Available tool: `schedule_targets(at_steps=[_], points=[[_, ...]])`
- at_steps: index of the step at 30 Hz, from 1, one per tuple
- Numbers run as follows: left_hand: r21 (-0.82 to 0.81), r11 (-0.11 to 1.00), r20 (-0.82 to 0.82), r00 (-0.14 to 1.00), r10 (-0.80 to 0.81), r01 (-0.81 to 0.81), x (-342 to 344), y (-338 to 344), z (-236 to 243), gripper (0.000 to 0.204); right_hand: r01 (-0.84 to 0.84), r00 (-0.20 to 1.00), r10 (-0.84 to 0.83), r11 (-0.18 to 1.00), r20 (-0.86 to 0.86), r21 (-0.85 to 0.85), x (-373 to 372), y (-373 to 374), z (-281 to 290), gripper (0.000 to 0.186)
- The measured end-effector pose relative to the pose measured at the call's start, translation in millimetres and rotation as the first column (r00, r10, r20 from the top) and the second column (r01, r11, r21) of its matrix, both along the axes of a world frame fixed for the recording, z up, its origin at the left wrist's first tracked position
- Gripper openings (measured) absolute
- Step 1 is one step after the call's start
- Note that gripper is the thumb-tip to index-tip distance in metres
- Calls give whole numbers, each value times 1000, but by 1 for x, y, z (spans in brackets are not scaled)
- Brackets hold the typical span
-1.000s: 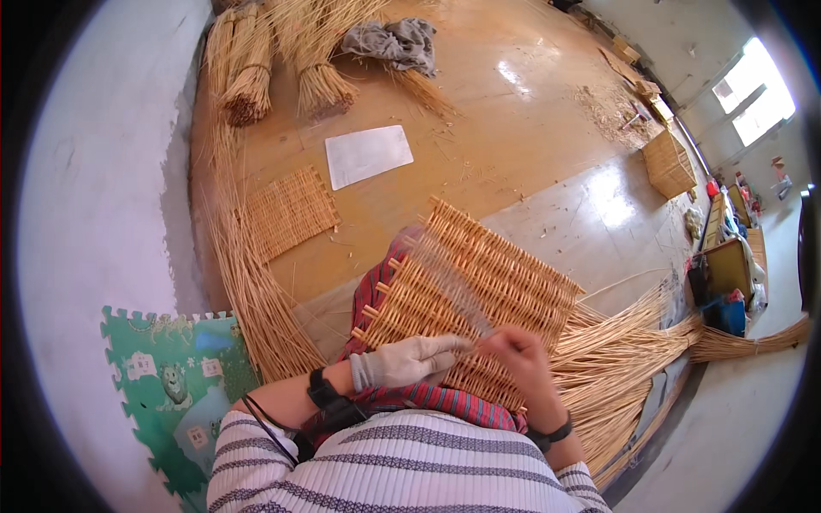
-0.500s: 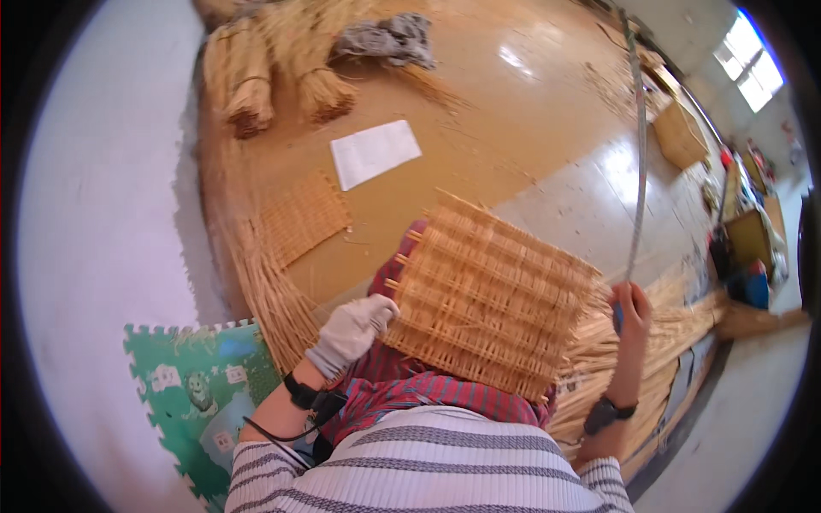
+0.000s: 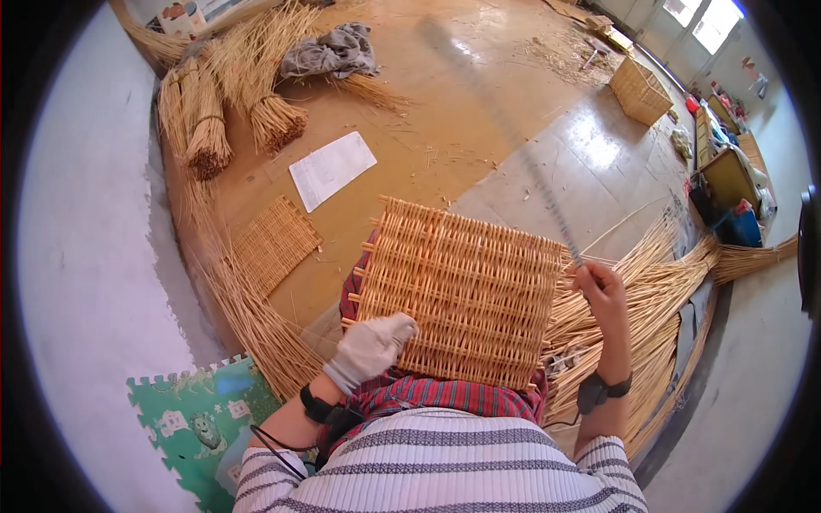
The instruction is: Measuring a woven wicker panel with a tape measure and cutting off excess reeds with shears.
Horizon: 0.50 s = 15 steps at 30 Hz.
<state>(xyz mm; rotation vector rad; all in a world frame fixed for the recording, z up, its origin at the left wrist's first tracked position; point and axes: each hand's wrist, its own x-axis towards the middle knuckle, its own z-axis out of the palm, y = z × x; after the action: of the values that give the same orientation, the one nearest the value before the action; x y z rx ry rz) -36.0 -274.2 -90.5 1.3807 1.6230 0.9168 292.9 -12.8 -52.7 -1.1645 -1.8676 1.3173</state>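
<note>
A woven wicker panel (image 3: 466,295) lies across my lap, with short stick ends jutting from its left edge. My left hand (image 3: 372,349), in a whitish glove, is closed at the panel's lower left corner. To the right of the panel, my bare right hand (image 3: 603,291) is closed round the near end of a long thin grey strip (image 3: 543,184). This strip slants up and away over the floor, smeared by motion; its kind is hard to make out. A smaller woven panel (image 3: 278,244) lies on the floor to the far left.
Loose wicker rods (image 3: 646,308) pile up at my right, and more rods (image 3: 248,312) run along the left. Bundled rods (image 3: 208,141) and a grey cloth (image 3: 332,53) lie farther off. A paper sheet (image 3: 333,171), green foam mat (image 3: 201,427) and wicker box (image 3: 640,92) sit around.
The strip has swung left over the floor from near upright. My right hand has moved slightly left and up. The panel has turned flatter, and my left hand has shifted right onto its corner.
</note>
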Motion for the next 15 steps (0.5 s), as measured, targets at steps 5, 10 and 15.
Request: schedule_targets(at_steps=[5,10,15], points=[[58,665,336,642,689,-745,-65,-25,-40,21,-73,957,33,989,287,129,17,4,-23,13],[-232,196,271,130,954,-953,-125,-112,-179,33,-160,877,36,962,479,222,10,13,-8,16],[-540,82,-53,131,990,-838,-149,-227,-293,51,-207,856,51,946,514,250,-3,36,-7,19]])
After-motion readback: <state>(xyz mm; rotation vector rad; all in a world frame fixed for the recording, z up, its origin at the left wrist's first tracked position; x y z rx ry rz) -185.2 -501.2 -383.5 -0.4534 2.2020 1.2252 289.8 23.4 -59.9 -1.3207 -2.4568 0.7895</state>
